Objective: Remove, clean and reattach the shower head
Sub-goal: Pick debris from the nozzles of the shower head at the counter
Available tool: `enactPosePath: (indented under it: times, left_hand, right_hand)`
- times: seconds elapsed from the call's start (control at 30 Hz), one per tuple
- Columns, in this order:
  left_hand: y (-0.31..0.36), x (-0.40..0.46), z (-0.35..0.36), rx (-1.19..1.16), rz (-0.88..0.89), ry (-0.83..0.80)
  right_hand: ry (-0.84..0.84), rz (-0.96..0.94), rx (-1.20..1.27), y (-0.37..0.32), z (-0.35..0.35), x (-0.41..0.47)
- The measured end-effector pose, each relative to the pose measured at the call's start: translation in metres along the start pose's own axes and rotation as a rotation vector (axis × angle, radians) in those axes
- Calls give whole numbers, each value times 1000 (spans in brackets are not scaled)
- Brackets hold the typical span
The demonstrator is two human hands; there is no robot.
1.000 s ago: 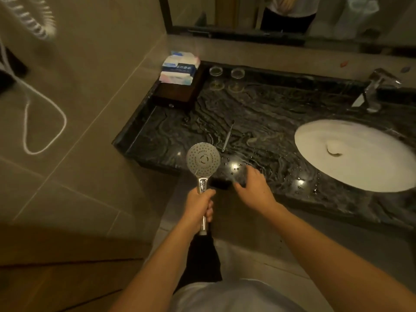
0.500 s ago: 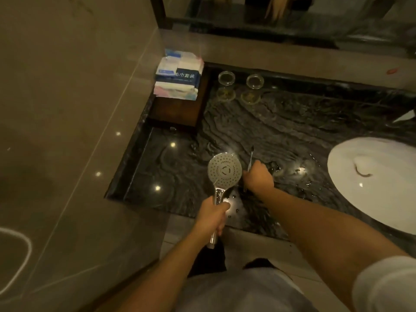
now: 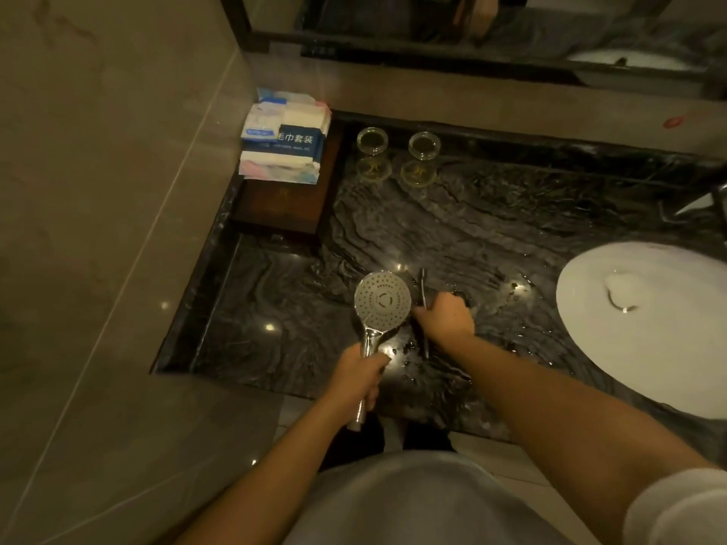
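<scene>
- The shower head [image 3: 382, 300] is held upright over the near part of the dark marbled surface [image 3: 511, 230], its round perforated spray face turned up toward the camera.
- Its chrome handle is gripped by the left hand [image 3: 360, 373], whose fingers are curled fully round it; the bare end of the handle is seen below the fist, past the near edge of the surface.
- The right hand [image 3: 446, 318] is placed just beside the spray face, on its right, with the fingers bent down onto a thin dark brush-like tool [image 3: 424, 293].
- The tool's slim upper end is seen above the knuckles and a short stretch below the wrist; whether it is pinched or only pressed against the surface cannot be told, since the fingertips are hidden.
- Water droplets are scattered on the surface around and below the right hand.
- A white oval basin [image 3: 649, 328] is set into the surface well to the right, and part of a tap [image 3: 704, 202] is cut off by the right edge.
- Two clear glasses [image 3: 372, 140] [image 3: 423, 145] are stood side by side against the back edge, reflected in the polished stone.
- A dark wooden tray [image 3: 281, 206] is set in the back left corner against the tiled wall [image 3: 98, 190], and a stack of wrapped packets [image 3: 285, 135] is laid on its far end.
- A mirror [image 3: 472, 25] is mounted above the back ledge.
</scene>
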State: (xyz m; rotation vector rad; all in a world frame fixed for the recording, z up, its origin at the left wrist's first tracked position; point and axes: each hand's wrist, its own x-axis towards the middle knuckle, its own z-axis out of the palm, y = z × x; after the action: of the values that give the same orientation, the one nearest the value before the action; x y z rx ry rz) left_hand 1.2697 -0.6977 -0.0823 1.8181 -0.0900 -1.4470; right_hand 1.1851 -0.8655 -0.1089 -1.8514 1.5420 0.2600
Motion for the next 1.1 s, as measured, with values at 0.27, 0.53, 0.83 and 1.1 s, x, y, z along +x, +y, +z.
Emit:
enactPosePath:
  times: [0.27, 0.53, 0.83, 1.1]
  left_hand:
    - [15, 5, 39, 98, -75, -112]
    - [28, 1, 68, 232, -25, -182]
    - [51, 3, 75, 329, -16, -235]
    - [49, 6, 71, 360, -29, -242]
  right_hand:
    - [10, -318, 313, 48, -59, -53]
    - [0, -461, 36, 66, -84, -68]
    - [99, -489, -72, 64, -81, -58]
    - [114, -495, -295, 60, -94, -46]
